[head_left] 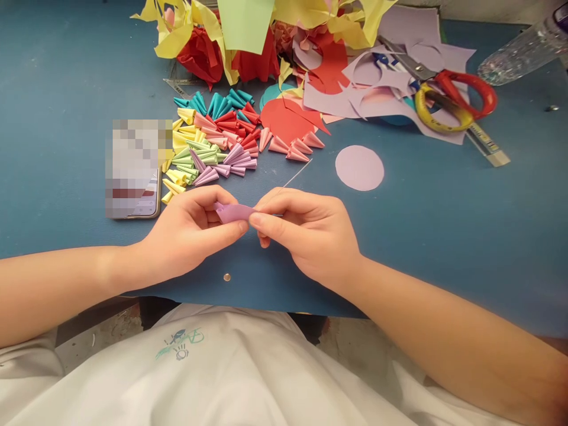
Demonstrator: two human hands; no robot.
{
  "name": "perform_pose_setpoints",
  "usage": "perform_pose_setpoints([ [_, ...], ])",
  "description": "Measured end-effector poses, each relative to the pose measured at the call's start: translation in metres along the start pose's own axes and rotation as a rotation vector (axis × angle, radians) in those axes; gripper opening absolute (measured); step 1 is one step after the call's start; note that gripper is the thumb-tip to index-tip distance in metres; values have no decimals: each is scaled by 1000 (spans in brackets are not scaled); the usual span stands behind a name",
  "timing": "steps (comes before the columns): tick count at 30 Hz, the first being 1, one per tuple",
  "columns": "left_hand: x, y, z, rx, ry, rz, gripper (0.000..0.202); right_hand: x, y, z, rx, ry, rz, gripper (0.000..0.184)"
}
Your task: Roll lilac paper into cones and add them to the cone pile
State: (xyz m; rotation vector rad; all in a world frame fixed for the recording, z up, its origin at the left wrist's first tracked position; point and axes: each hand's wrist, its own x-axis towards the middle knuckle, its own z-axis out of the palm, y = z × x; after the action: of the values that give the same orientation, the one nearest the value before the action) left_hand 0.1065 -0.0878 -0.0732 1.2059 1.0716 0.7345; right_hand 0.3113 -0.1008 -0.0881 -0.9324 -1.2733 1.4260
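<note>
Both hands meet over the near middle of the blue table (pixel 444 236). My left hand (pixel 190 228) pinches one end of a small lilac paper piece (pixel 234 212) that is partly rolled. My right hand (pixel 306 228) pinches its other end, fingers closed, and also holds a thin stick (pixel 296 176) that points away to the upper right. A flat lilac paper circle (pixel 359 167) lies just beyond my right hand.
Several rolled paper cones (pixel 217 142) in teal, red, pink, yellow, green and lilac lie beyond my hands. A phone (pixel 135 171) lies to their left. Paper scraps (pixel 310 53), scissors (pixel 448 97), a ruler (pixel 488 145) and a clear bottle (pixel 523 50) fill the far edge.
</note>
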Motion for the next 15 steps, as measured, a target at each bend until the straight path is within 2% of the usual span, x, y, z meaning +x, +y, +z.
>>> perform_pose_setpoints([
  [8,1,4,-2,77,-22,29,20,0,2,2,-26,-2,-67,13],
  [11,2,5,-3,65,-34,16,21,1,4,3,-23,3,-76,10],
  [15,2,7,-2,15,-57,6,20,1,7,2,5,-6,-54,17],
])
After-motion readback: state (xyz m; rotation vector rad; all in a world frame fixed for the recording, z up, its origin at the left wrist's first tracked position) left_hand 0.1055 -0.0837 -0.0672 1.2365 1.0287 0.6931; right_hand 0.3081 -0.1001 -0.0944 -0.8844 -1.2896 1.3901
